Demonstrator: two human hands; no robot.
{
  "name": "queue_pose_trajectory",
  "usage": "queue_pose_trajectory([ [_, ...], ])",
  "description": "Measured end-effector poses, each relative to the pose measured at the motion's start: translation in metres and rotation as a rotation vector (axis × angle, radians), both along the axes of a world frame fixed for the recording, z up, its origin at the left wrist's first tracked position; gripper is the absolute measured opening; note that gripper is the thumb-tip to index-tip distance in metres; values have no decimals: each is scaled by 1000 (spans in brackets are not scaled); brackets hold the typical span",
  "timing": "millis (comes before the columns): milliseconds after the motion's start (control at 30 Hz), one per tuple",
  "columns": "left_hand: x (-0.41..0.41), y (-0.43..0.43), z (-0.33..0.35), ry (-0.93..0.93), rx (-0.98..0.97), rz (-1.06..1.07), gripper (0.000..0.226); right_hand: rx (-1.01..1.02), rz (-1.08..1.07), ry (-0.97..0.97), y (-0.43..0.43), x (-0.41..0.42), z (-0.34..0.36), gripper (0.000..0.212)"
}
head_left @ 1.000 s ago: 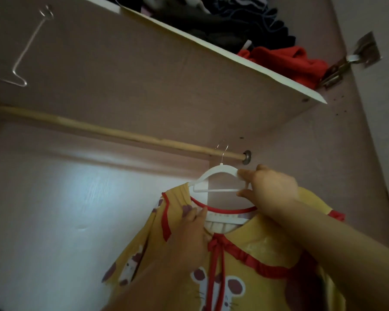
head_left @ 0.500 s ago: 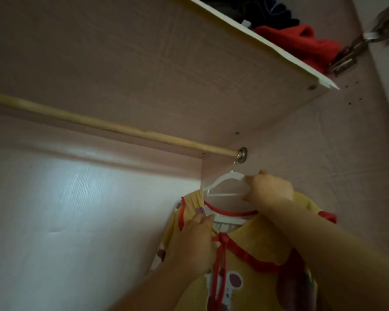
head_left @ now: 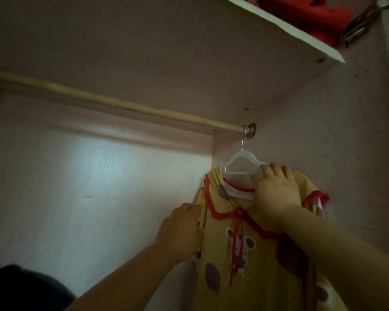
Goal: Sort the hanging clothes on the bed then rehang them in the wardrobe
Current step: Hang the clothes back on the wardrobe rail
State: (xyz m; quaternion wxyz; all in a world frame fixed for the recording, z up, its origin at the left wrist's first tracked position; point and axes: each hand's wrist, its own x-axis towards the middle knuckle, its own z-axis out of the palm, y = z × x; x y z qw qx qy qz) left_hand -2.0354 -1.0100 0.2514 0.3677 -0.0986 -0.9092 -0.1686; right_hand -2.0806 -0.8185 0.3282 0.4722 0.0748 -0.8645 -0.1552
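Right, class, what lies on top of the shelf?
Red cloth shows over the shelf edge. The board, seen from below, hides whatever lies further back.

Hanger [head_left: 241, 156] now on rod [head_left: 121, 104], left hand [head_left: 180, 232] lower, at dress [head_left: 245, 277] side

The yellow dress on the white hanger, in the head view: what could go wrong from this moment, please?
1. The white plastic hanger seems hooked at the very end of the pale wooden rod, beside the wardrobe side wall, so the yellow dress with red trim may crease against that wall.
2. The left hand grips the dress's side while its shoulder sits bunched at the hanger's tip. A pull could slide it off.
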Motion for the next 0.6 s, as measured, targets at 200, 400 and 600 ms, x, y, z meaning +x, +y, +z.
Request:
queue_pose_trajectory([
  [200, 60, -12, -28, -164, -62, 96, 47, -105, 147, -284, -13, 67, -70, 40],
  [400, 131, -11, -79, -344, -140, 79, 56, -194, 141, -533, -12, 167, -150, 38],
  [600, 212, 10, -152, -591, -226, -30, 53, -261, 78, -697, 9, 277, -227, 48],
])
